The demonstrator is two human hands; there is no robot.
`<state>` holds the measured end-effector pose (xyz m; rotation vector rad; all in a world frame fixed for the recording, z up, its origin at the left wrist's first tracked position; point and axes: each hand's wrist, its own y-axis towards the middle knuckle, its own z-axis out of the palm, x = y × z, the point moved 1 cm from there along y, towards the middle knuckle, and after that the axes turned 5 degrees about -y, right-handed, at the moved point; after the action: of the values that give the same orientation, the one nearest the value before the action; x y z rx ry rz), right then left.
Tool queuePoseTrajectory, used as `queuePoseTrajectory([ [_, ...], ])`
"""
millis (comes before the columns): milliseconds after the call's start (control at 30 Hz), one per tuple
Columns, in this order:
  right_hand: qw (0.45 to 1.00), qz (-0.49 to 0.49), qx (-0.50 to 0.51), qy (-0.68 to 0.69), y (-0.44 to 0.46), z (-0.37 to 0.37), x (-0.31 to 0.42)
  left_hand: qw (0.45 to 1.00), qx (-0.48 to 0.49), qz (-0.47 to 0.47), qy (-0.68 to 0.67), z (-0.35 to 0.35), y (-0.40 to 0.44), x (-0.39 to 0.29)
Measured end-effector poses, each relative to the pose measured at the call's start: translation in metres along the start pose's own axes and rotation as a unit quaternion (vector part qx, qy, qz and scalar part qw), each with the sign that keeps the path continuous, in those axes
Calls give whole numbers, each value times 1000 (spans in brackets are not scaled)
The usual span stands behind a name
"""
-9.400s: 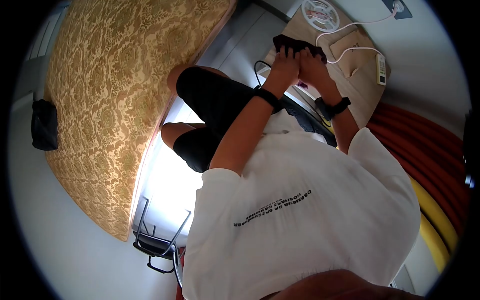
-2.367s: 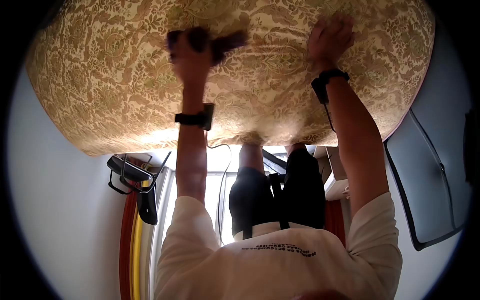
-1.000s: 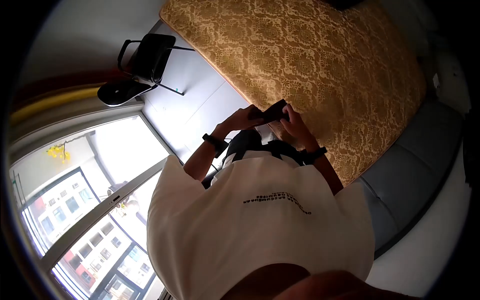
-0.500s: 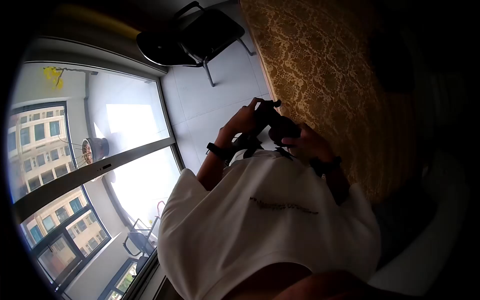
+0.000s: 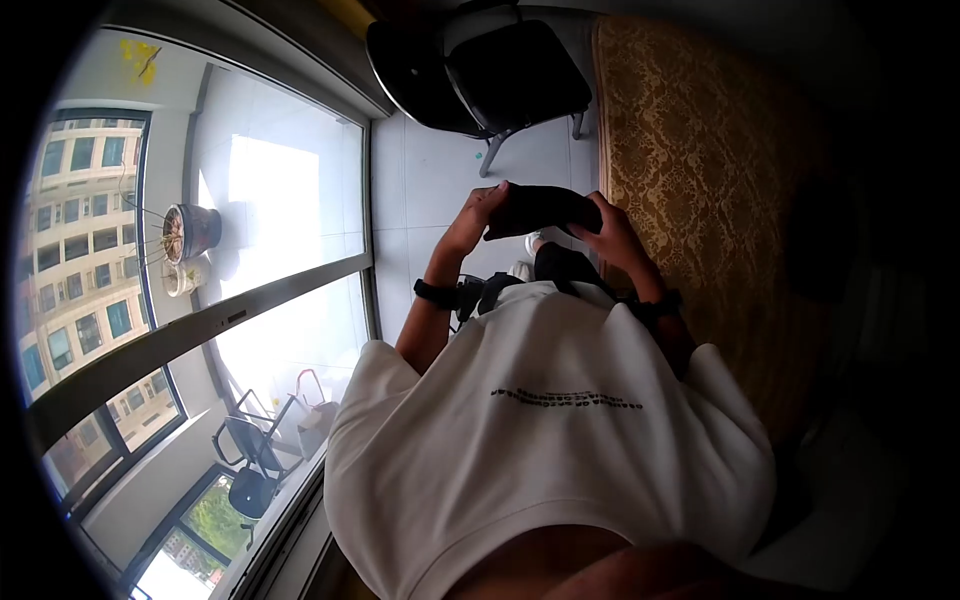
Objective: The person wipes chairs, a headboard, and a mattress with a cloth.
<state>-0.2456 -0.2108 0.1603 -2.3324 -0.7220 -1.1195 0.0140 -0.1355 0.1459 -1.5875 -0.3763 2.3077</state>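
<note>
A dark piece of cloth (image 5: 545,210) is stretched between my two hands, above the floor in front of my white shirt. My left hand (image 5: 472,220) pinches its left end, thumb on top. At the right end, my right hand (image 5: 614,234) is closed on the cloth, its fingers partly hidden behind it. The cloth looks almost black in the dim light, and its details cannot be made out. Both my wrists carry black bands.
A black chair (image 5: 520,80) stands on the tiled floor (image 5: 420,165) ahead. To the right lies a mattress with a gold floral pattern (image 5: 680,150). On the left is a framed glass sliding door (image 5: 190,325), with a potted plant (image 5: 195,232) and another chair (image 5: 255,450) beyond it.
The view has swung from the mattress towards the glass door and chair. Bunched half a second ago, the cloth is now drawn out flatter between my hands, which are a little further apart.
</note>
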Motion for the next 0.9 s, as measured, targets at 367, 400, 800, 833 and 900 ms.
queuePoseTrajectory([
  [367,976,-44,189,-98,257,53,-25,952,-43,-30,302,-145,58,-106],
  [400,975,-42,197,-95,277,56,-14,922,-71,-52,378,-165,62,-112],
  [800,946,-88,306,-51,446,168,3,822,-325,97,457,-372,148,-148],
  [833,948,-66,306,-59,452,178,1,808,-347,92,467,-388,165,-145],
  [900,957,-36,283,-61,460,182,15,803,-338,77,485,-418,198,-143],
])
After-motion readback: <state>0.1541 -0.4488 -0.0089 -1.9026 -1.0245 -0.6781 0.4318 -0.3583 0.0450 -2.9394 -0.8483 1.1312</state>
